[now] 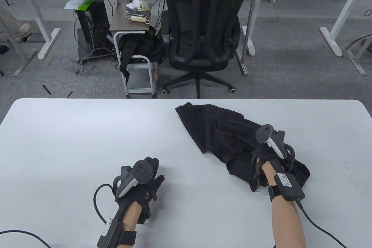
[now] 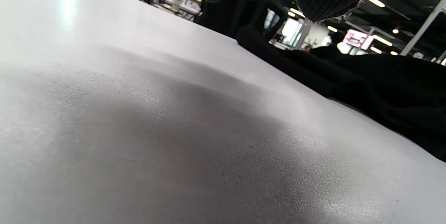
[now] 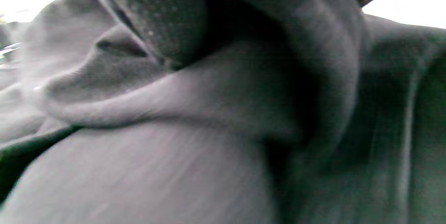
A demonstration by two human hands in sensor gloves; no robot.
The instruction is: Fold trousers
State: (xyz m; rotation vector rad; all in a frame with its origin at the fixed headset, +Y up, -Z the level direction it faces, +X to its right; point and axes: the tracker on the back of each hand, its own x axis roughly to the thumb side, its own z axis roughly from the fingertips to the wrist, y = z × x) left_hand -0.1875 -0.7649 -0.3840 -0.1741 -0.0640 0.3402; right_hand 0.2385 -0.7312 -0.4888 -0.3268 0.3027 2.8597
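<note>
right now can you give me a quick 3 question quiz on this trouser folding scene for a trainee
1. True or false: the left hand is gripping the trousers.
2. Which hand is on the black trousers? A) left B) right C) both
3. Fill in: the trousers lie bunched on the ____ half of the white table, as the person sees it.

Key
1. False; it is over bare table, apart from the cloth.
2. B; the right hand is on the cloth.
3. right

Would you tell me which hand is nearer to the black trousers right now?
Right. The right hand rests on the trousers, touching the fabric. The left hand is over bare table to their left, apart from them.
</note>
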